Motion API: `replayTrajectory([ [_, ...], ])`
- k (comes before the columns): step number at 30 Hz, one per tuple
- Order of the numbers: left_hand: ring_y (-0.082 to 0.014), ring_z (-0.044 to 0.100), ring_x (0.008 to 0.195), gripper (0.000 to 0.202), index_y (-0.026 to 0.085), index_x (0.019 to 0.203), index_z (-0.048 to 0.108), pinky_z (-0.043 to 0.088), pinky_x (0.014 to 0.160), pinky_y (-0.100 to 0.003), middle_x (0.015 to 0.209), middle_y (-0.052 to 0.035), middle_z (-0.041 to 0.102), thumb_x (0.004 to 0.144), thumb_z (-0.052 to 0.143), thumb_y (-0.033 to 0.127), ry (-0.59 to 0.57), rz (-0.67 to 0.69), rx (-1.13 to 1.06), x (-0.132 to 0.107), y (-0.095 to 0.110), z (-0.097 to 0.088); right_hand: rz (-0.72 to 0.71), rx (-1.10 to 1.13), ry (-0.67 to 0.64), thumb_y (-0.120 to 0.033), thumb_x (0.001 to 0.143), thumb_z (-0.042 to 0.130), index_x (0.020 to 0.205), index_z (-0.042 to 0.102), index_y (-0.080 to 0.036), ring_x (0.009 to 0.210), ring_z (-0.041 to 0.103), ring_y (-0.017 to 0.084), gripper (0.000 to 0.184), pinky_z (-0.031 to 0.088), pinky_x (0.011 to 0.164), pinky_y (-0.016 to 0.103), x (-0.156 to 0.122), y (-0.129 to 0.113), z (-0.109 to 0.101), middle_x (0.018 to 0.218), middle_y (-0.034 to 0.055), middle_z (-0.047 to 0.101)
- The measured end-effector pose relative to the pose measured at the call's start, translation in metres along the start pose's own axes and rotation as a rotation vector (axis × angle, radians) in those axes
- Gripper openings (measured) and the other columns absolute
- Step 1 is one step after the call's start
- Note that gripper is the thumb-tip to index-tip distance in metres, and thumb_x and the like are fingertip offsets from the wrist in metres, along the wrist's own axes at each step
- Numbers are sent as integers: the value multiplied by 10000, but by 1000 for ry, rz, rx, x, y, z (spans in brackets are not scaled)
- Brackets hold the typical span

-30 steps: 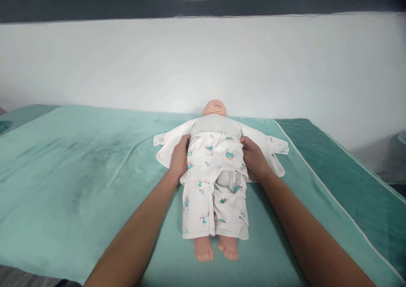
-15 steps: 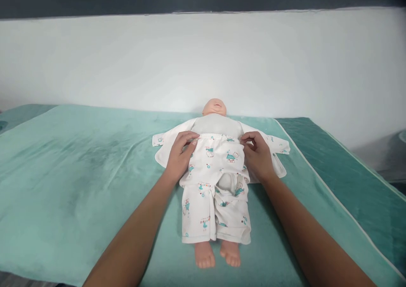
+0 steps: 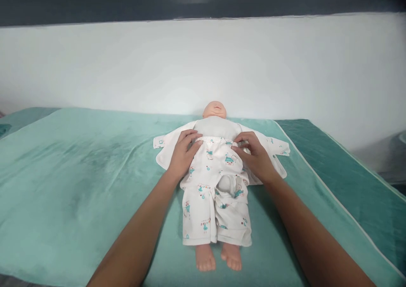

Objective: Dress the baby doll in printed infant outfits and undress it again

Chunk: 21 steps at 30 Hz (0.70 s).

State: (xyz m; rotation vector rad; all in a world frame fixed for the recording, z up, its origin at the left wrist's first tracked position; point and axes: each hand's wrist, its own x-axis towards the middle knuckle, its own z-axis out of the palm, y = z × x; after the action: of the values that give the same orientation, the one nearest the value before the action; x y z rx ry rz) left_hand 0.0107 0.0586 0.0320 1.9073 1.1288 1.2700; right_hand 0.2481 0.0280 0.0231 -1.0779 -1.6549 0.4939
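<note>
A baby doll [image 3: 214, 110] lies on its back, head toward the wall and bare feet toward me. White printed baby pants [image 3: 207, 168] cover its legs and reach up to the waist; an opening at the crotch shows the pale body [image 3: 226, 183]. My left hand [image 3: 187, 151] grips the left side of the elastic waistband between thumb and fingers. At the waistband's right part, my right hand [image 3: 252, 153] pinches the cloth. Beneath the doll a white baby jacket [image 3: 166, 155] is spread open, sleeves out to both sides.
A light green blanket [image 3: 79, 185] covers the surface, with a darker green strip [image 3: 342, 168] along the right. Behind the doll's head stands a white wall [image 3: 127, 67], with a dark band above it.
My right hand has moved left along the waistband, toward the middle. My left hand has shifted slightly inward. The whole view has tilted up a little.
</note>
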Motion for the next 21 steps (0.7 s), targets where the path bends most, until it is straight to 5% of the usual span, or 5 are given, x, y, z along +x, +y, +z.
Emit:
replayTrajectory([
  [8, -186, 547, 965, 200, 209, 888, 575, 459, 854, -310, 1063, -50, 578, 796, 648, 371, -251, -51, 57, 21, 11, -12, -48, -167, -182, -386, 826, 673, 912, 561, -256, 1044, 494, 219, 192, 430, 871, 377, 12, 1, -9, 1060, 53, 559],
  [15, -164, 486, 781, 209, 207, 729, 463, 401, 696, -274, 816, -4, 518, 801, 591, 355, -421, -14, 116, 40, 20, -25, -1, -86, -398, -450, 848, 614, 773, 531, -222, 876, 508, 180, 254, 423, 771, 319, 33, -6, -17, 967, 47, 557],
  [21, -131, 379, 621, 206, 219, 753, 409, 288, 599, -265, 648, 46, 417, 854, 521, 360, -280, -43, 225, 61, 7, -17, 247, -106, -288, -417, 785, 676, 731, 524, -219, 572, 353, 103, 256, 261, 536, 242, 69, -3, -12, 590, -42, 429],
])
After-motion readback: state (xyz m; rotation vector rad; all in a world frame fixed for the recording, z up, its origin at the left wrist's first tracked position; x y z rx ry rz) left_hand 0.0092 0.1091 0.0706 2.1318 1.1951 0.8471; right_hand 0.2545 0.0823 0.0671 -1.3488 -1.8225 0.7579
